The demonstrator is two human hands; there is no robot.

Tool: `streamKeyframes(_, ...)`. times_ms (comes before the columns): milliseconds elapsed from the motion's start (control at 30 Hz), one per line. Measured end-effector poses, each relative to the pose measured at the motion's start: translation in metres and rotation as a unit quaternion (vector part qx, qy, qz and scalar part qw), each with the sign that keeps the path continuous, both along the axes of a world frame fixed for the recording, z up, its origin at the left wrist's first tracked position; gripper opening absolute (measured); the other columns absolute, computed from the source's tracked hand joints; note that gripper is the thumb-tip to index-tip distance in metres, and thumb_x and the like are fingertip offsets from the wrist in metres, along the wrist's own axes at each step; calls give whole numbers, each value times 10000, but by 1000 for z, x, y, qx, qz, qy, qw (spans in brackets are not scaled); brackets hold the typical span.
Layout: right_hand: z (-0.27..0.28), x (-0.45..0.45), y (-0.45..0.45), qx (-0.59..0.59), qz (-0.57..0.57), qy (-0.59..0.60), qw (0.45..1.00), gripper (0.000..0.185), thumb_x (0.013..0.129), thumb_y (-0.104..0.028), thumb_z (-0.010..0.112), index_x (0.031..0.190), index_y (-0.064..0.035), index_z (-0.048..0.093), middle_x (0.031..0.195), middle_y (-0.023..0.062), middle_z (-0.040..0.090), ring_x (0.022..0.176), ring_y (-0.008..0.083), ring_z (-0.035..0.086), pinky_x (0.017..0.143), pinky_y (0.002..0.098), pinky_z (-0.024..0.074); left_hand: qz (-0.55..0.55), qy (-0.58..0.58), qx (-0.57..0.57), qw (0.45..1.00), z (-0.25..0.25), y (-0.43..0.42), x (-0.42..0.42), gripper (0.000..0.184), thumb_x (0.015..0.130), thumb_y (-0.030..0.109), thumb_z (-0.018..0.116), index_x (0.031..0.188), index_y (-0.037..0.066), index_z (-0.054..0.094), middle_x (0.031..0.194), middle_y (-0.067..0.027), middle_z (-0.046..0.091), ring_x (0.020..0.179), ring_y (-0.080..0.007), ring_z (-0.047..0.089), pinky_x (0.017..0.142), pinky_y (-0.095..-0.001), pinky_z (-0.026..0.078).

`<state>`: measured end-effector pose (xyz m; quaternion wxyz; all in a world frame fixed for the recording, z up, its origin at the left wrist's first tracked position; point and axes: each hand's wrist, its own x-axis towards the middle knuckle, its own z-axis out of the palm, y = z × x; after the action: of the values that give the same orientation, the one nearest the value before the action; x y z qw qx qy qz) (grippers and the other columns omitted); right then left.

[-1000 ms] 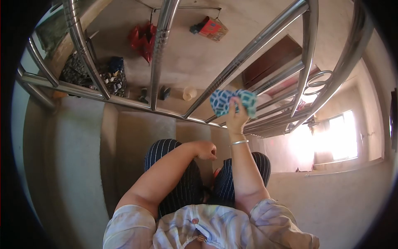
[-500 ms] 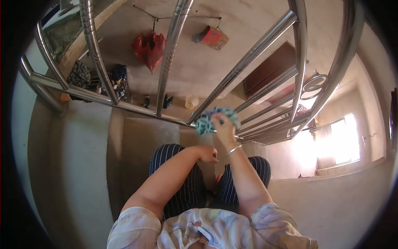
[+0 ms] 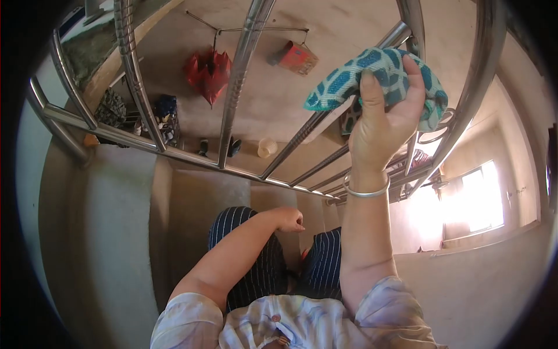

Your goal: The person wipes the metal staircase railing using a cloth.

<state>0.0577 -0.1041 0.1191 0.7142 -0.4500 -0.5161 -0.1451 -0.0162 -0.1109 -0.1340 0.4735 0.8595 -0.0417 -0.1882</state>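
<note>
My right hand, with a silver bangle at its wrist, grips a teal and white patterned cloth. It is raised to the upper part of the metal stair railing, and the cloth is wrapped over a slanted bar there. The part of the bar under the cloth is hidden. My left hand rests over my knees in striped trousers. Its fingers are curled into a loose fist, and nothing shows in them.
Steps run down to the left. Beyond the railing, a red heart-shaped balloon and a red box hang on the wall. Lower down are a shoe rack and a pale bucket. A bright window is at the right.
My right hand has moved up and to the right with the cloth, from low on the railing to its upper part. My left hand has hardly moved.
</note>
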Motion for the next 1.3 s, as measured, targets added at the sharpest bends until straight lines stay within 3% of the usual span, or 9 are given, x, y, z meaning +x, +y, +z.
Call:
streamKeyframes(333,-35,5,15,18,-5,69,997,543,687,-126,687,1084,-20,333,951,36,419,846,109,427,781,229,356,-33,28,5,999,-3,-3,9,351,756,341,541,957,54,567,929,-118,591,871,-251,554,752,-348,422)
streamKeyframes(533,-121,1,-4,-108,-84,155,978,539,669,-213,705,1034,-10,365,942,41,421,850,130,421,784,249,354,-28,18,20,999,0,-2,9,364,748,370,548,951,68,574,922,-119,593,871,-264,553,751,-356,422)
streamKeyframes(600,-132,5,-12,-183,9,191,964,560,664,-235,706,1047,1,372,919,45,444,848,135,429,780,254,359,-28,26,27,999,2,-2,9,370,745,380,550,949,72,575,920,-120,593,873,-269,551,753,-358,421)
streamKeyframes(700,-77,1,-12,-176,-125,40,976,531,677,-225,698,1035,9,383,905,41,478,802,102,450,751,227,369,-22,11,17,1000,-7,-3,8,377,739,388,551,943,72,576,917,-122,593,872,-277,551,751,-360,421)
streamKeyframes(933,8,10,16,10,100,123,987,280,796,-200,561,971,2,477,861,41,531,767,105,504,660,236,427,-17,7,10,1000,-2,-2,6,331,739,340,559,909,57,589,888,-133,596,842,-267,560,730,-355,428)
streamKeyframes(1033,-38,23,15,-141,-23,144,979,245,872,-224,411,974,-15,488,942,95,557,818,156,554,692,282,466,-23,20,13,999,-7,-1,7,363,749,366,543,954,67,569,919,-123,593,859,-265,555,743,-354,423)
streamKeyframes(1100,-91,16,16,-139,44,174,974,235,874,-200,391,943,-4,500,987,103,550,845,148,548,698,268,457,-26,29,16,999,-6,-3,10,369,751,373,539,961,71,566,927,-120,592,866,-266,553,750,-354,421)
streamKeyframes(1167,-144,7,7,-176,-31,102,979,177,844,-153,455,911,3,507,812,41,548,727,148,517,636,299,414,18,8,-20,1000,-8,-4,9,313,719,328,580,861,50,602,852,-137,600,813,-267,566,704,-356,429)
streamKeyframes(1300,-242,8,-28,-436,-96,63,892,205,846,-204,447,904,-23,525,758,100,561,738,203,553,672,302,428,34,-143,-29,989,-39,-8,10,333,706,333,590,856,36,603,826,-138,604,787,-263,573,693,-352,431)
